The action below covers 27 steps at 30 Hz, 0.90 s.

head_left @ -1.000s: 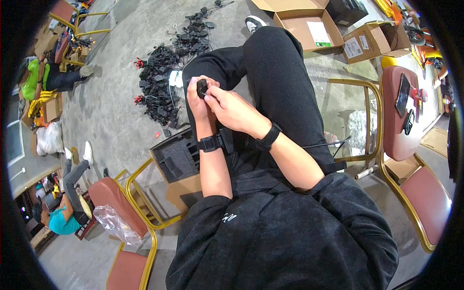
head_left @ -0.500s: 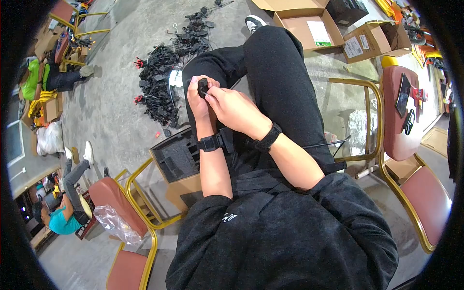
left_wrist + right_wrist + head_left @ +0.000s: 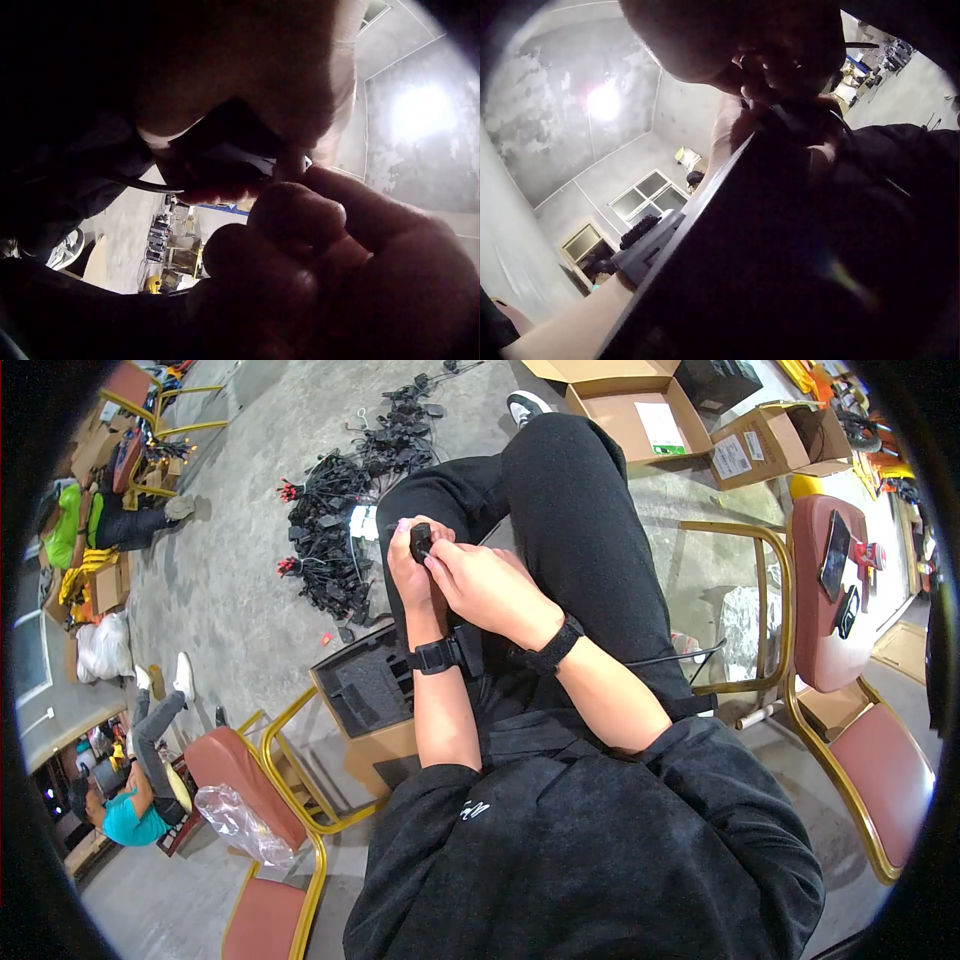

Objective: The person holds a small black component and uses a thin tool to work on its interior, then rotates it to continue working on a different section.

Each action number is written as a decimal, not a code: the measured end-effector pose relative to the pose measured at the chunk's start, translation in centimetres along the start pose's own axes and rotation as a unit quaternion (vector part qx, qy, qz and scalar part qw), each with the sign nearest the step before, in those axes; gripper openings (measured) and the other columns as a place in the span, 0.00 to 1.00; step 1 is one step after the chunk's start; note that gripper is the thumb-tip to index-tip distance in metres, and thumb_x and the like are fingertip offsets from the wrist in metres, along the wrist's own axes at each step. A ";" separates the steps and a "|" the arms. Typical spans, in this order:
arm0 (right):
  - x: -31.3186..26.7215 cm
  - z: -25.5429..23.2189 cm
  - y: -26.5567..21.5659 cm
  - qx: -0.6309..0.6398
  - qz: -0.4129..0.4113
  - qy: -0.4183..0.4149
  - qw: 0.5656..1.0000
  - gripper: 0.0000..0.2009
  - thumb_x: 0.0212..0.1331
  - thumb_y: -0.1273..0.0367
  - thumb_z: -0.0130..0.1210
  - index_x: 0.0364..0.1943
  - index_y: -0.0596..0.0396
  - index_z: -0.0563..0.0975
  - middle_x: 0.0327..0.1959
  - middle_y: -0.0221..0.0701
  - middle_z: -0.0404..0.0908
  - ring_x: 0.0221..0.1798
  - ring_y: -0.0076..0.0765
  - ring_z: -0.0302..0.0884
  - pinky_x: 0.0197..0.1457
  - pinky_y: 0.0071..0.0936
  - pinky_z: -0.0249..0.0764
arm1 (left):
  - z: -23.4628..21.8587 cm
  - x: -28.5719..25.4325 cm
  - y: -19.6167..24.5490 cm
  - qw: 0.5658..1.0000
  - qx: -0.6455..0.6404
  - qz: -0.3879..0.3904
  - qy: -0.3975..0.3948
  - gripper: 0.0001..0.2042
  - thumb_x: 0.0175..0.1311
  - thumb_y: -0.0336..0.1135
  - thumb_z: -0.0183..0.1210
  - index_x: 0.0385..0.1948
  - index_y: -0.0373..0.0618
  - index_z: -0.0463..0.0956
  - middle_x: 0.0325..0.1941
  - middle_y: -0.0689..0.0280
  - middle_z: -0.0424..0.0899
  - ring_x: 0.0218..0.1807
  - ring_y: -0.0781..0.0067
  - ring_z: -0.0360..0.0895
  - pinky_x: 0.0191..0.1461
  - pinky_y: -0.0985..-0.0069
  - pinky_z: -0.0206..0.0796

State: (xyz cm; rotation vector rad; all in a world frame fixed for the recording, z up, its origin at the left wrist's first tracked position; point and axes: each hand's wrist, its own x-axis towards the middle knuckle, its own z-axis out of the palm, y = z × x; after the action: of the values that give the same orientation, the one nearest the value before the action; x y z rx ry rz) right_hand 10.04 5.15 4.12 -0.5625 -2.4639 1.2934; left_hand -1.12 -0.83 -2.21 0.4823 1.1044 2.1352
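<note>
Above the left knee in the head view, my left hand (image 3: 404,572) holds a small black device (image 3: 420,538), its fingers wrapped around the far side. My right hand (image 3: 497,592) meets it from the right, thumb and forefinger pinching at the device's lower edge. In the dark left wrist view, curled fingers (image 3: 296,214) crowd close together, and a thin cable (image 3: 142,182) runs in from the left. Shadow hides most of the device in both wrist views, and its exact kind does not show. Each wrist wears a black strap (image 3: 436,657).
On the floor ahead lies a pile of black cabled devices (image 3: 335,540). An open box with dark foam (image 3: 365,685) sits by the left thigh. Cardboard boxes (image 3: 640,420) stand ahead right. Chairs flank both sides; a phone (image 3: 834,555) rests on the right one (image 3: 825,645).
The black device has tilted slightly more upright between the hands, with small finger shifts. Both arms stay in nearly the same place.
</note>
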 end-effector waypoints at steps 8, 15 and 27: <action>0.2 0.1 -0.1 0.052 0.053 -0.039 0.996 0.11 0.64 0.65 0.45 0.38 0.60 0.73 0.29 0.52 0.78 0.35 0.60 0.77 0.36 0.49 0.72 | 0.1 0.0 0.1 1.000 -0.013 -0.015 0.011 0.20 0.69 0.46 0.41 0.20 0.40 0.66 0.22 0.63 0.67 0.28 0.69 0.64 0.38 0.69 0.60; 0.2 0.5 0.2 0.100 0.064 -0.034 0.992 0.11 0.65 0.65 0.44 0.38 0.60 0.72 0.29 0.53 0.78 0.34 0.62 0.76 0.36 0.49 0.71 | 0.5 -0.1 0.3 0.999 -0.015 -0.023 0.020 0.20 0.68 0.46 0.42 0.20 0.41 0.65 0.22 0.63 0.67 0.28 0.69 0.64 0.38 0.69 0.60; 0.1 0.3 0.0 0.018 0.031 -0.019 0.999 0.10 0.63 0.65 0.46 0.36 0.59 0.74 0.30 0.49 0.80 0.33 0.57 0.78 0.37 0.48 0.74 | 0.2 0.1 0.0 1.000 -0.005 -0.012 0.014 0.21 0.69 0.46 0.40 0.19 0.39 0.66 0.22 0.62 0.69 0.27 0.68 0.65 0.39 0.69 0.60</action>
State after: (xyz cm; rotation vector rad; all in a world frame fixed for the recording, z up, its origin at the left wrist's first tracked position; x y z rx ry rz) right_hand 9.80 5.04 3.96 -0.6138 -2.4659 1.3820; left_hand -1.06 -0.67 -2.07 0.4345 1.1083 2.1322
